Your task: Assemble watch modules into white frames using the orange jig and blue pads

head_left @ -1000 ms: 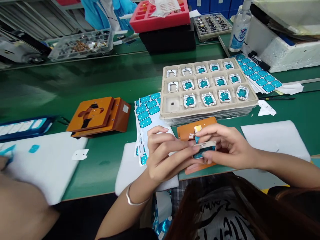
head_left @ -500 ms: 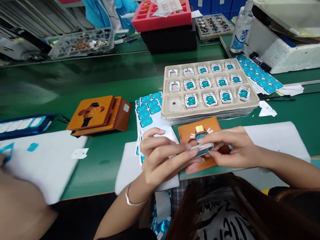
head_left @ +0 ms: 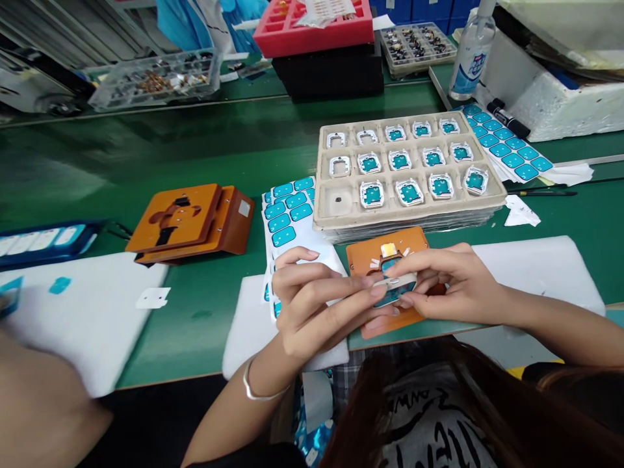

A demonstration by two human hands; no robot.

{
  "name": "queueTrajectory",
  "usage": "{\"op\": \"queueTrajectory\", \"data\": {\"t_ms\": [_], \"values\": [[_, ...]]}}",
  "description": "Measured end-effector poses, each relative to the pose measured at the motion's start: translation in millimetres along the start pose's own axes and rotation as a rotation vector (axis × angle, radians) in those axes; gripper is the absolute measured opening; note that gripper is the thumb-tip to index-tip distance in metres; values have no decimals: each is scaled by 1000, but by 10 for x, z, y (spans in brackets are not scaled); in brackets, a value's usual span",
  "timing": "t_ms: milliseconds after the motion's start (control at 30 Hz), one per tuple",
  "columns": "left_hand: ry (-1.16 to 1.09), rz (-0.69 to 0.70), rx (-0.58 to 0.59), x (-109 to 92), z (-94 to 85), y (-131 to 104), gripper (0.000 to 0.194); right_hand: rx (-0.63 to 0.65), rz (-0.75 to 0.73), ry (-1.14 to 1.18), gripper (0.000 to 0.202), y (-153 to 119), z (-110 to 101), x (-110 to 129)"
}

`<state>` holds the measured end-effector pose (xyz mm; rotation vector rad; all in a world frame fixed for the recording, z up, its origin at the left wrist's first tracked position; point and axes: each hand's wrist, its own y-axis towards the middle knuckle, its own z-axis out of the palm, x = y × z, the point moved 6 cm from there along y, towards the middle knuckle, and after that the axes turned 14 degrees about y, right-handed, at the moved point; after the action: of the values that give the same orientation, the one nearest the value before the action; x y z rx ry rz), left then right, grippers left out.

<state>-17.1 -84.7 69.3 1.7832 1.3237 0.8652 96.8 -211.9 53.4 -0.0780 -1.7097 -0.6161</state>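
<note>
Between my two hands is a silvery watch case, tilted on its edge, with a dark bluish face turned down toward me. My left hand pinches its left end, the upper fingers bent loosely above. At the right end, the thumb and fingers of my right hand grip the case. Just beneath lies an orange fixture plate with a teal piece and a yellow-white tab; my hands hide part of it. Behind it stands a beige tray of watch cases, most with teal film inside.
Teal sticker sheets lie left of the tray, with another sticker sheet to its right. An orange block fixture stands farther left. A co-worker's arm reaches over a white foam mat. A spray bottle stands behind.
The watch case has tipped slightly, showing more of its dark face. My right thumb has shifted a little left along its lower edge. Both hands keep hold.
</note>
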Motion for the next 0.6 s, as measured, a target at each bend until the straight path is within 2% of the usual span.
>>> {"op": "queueTrajectory", "data": {"t_ms": [267, 367, 467, 533, 600], "values": [[-93, 40, 105, -34, 114, 49, 26, 9, 59, 14, 18, 24, 34, -3], [-203, -75, 157, 14, 193, 50, 36, -22, 164, 161, 23, 30, 14, -27], [-241, -184, 76, 42, 202, 48, 48, -75, 261, 414, 30, 34, 8, -71], [-224, -189, 20, 22, 196, 57, 56, -104, 304, 532, 31, 31, 15, -107], [-219, -178, 17, 1, 209, 69, 55, -125, 334, 595, 31, 23, 22, -139]]}}
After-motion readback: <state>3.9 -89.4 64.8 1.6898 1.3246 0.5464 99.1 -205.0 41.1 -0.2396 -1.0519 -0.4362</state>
